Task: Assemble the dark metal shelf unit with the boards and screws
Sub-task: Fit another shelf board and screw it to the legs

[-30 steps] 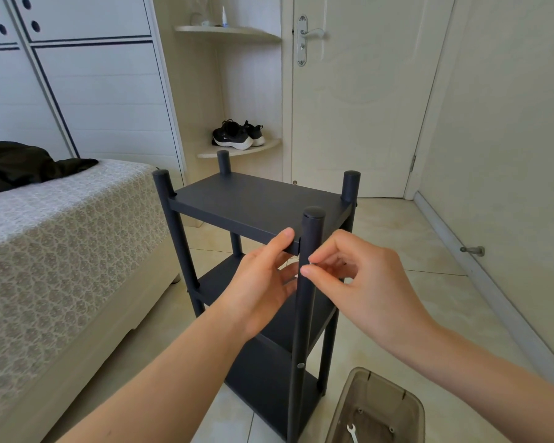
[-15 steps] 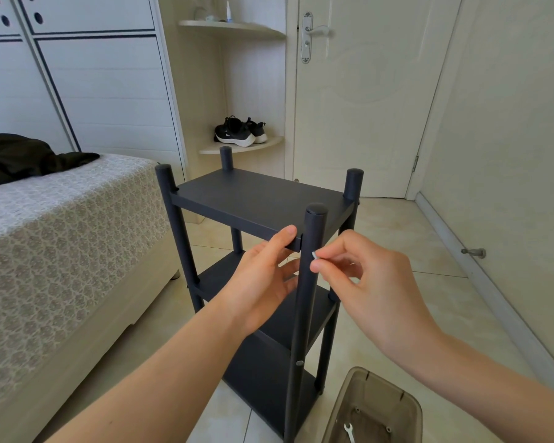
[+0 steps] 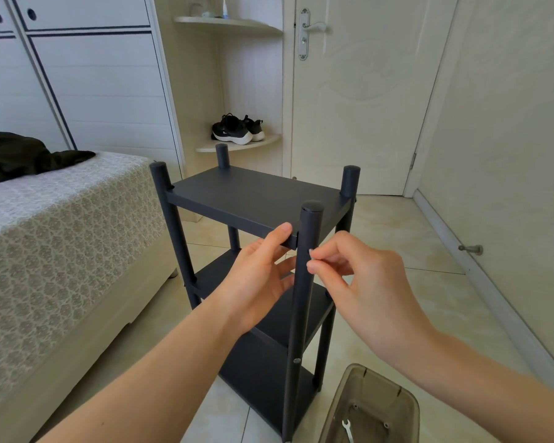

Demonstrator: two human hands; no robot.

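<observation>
The dark metal shelf unit (image 3: pixel 256 199) stands upright on the tiled floor with three boards between four round posts. My left hand (image 3: pixel 259 282) holds the front edge of the top board (image 3: pixel 231 215), thumb on top and fingers underneath, just left of the near post (image 3: pixel 306 282). My right hand (image 3: pixel 362 282) pinches a small silver screw (image 3: pixel 310 251) against the right side of that post, level with the top board. Another screw head (image 3: pixel 297 360) shows lower down on the same post.
A translucent brown plastic box (image 3: pixel 375 407) sits on the floor at the lower right, holding a small wrench (image 3: pixel 347 430) and a few screws. A bed (image 3: pixel 61 238) flanks the shelf on the left. A door, corner shelves with sneakers and a wall doorstop (image 3: pixel 470 249) lie beyond.
My right hand's fingertips have shifted slightly along the near post, keeping the screw pinched at the post. The camera has tipped a little. My left hand stays on the top board.
</observation>
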